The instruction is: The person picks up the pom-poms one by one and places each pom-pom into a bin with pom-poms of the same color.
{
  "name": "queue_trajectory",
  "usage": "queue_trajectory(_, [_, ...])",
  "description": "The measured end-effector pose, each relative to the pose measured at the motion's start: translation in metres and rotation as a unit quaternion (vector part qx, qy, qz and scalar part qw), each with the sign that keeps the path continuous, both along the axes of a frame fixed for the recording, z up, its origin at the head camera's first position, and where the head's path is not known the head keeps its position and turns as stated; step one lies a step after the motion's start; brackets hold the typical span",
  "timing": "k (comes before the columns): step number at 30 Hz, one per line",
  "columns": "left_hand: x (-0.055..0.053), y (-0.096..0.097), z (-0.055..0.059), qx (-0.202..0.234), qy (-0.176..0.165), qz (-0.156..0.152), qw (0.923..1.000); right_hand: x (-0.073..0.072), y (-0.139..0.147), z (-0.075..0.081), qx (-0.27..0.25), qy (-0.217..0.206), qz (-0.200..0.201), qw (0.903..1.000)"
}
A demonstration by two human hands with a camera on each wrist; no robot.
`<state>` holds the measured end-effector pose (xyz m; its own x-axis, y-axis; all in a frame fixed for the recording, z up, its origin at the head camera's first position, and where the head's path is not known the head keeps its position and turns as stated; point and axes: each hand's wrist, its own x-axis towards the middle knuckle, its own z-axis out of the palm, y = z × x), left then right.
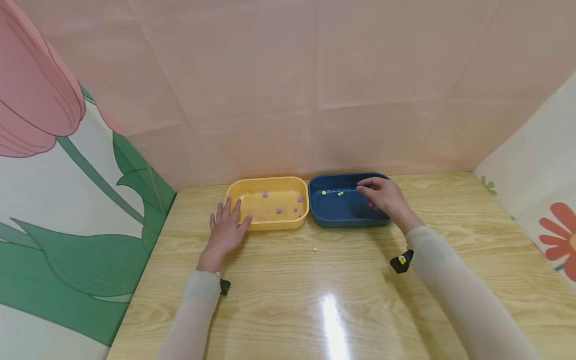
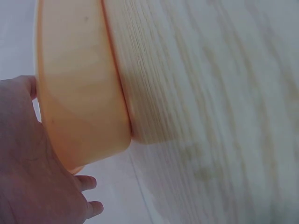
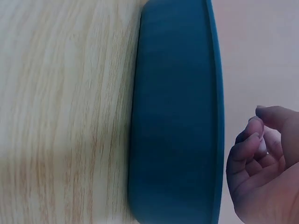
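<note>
My left hand [image 1: 225, 232] rests with spread fingers at the left front corner of a yellow bin [image 1: 270, 226]. In the left wrist view its thumb and palm lie along the rim of the bin [image 2: 84, 88]. Several small purple balls, one of them a purple ball [image 1: 279, 211], lie inside. Over the right part of a blue bin [image 1: 351, 223] hovers my right hand [image 1: 386, 195], its thumb and index fingertips close together and the other fingers curled. Whether something tiny sits between those fingertips is hidden. A few yellow-green balls [image 1: 324, 193] lie in the blue bin.
A single small yellow ball [image 1: 315, 249] lies on the wooden table [image 1: 279, 290] in front of the bins. Both bins stand side by side against a pink-covered wall [image 1: 288, 100]. Printed flower panels [image 1: 81, 240] border the table at the left and right.
</note>
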<state>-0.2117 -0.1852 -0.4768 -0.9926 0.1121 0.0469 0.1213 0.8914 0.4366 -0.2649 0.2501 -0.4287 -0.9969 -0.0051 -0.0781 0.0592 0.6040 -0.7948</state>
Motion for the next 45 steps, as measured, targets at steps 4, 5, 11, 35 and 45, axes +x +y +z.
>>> queue_trajectory(4, [0.000, -0.001, 0.000, 0.000, -0.002, 0.006, 1.0000, 0.007, -0.007, 0.003, -0.001, -0.005, 0.013, 0.9999])
queue_trajectory(5, [0.000, -0.001, -0.001, 0.001, -0.002, 0.007, 1.0000, 0.009, -0.008, 0.004, 0.001, -0.007, 0.014, 0.9999])
queue_trajectory(11, [0.000, -0.002, 0.000, -0.002, -0.002, 0.009, 1.0000, 0.024, -0.017, 0.010, 0.023, -0.006, 0.041, 0.9989])
queue_trajectory(35, [0.001, -0.002, 0.000, -0.006, -0.010, 0.012, 0.9999, 0.077, -0.049, 0.006, 0.010, 0.040, 0.112, 0.9928])
queue_trajectory(45, [0.001, -0.001, -0.001, 0.004, -0.006, 0.003, 1.0000, 0.088, -0.060, -0.007, -0.009, 0.034, 0.129, 0.9909])
